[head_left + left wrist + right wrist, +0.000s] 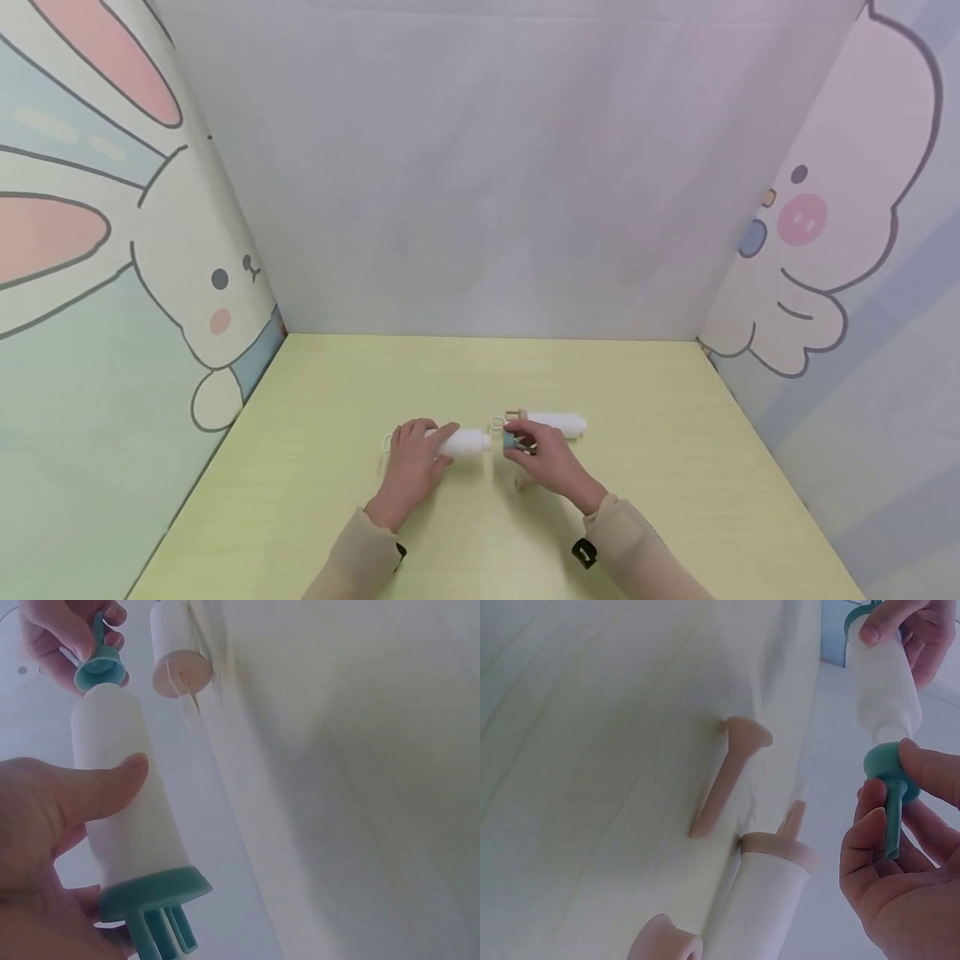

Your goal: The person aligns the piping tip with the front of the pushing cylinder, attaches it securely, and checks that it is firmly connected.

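My left hand (pixel 412 468) grips a white plastic bottle (pixel 467 442), thumb lying along its side. This bottle lies sideways, its teal cap (pixel 157 896) with prongs at the left and its narrower end toward my right hand (pixel 553 460). Between right thumb and fingers I pinch a small teal funnel-shaped piece (pixel 889 772) with a thin stem. Its cupped mouth faces the bottle's narrow end, very close to it. Just beyond the right hand lies a second white bottle (pixel 561 424) with a pinkish-brown cap (pixel 780 848).
A pinkish-brown funnel-shaped piece (pixel 731 772) with a stem lies on the pale yellow table (pixel 337 375). Another pinkish-brown piece (pixel 664 941) shows at the lower edge of the right wrist view. A white cord loop (pixel 497 422) lies near the second bottle. Cartoon-printed walls surround the table.
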